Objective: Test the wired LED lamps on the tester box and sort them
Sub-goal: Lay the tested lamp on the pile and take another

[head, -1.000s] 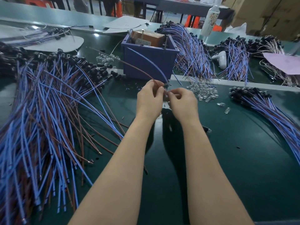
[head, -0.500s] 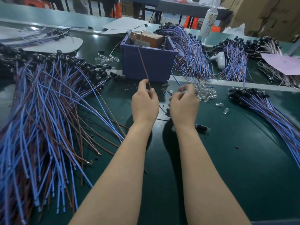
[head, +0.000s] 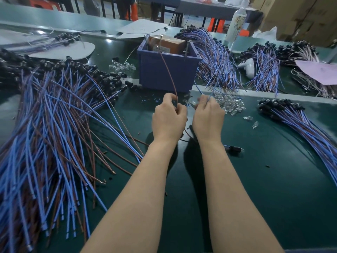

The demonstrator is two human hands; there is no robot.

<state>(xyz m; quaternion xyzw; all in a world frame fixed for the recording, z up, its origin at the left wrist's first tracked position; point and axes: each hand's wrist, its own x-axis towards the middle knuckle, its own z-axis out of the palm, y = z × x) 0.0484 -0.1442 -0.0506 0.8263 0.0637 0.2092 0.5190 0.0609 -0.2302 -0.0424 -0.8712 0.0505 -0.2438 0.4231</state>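
Dark green tabletop (head: 273, 179) catching bright glare; behind it a grey table (head: 200, 6), orange stools (head: 217, 24) and stacked cardboard boxes (head: 300, 19)

One head-worn wide-angle view, facing forward and down, close over the green table (head: 273, 179), blue box (head: 167, 73) at upper centre, far bench (head: 209, 8) at top edge

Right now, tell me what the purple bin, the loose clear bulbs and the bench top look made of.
Purple bin: moulded plastic by its look, matt, thick rim.
Clear bulbs: transparent and glossy; plastic or glass, cannot tell.
Bench top: dark green smooth sheet with soft glare, perhaps rubber or vinyl.
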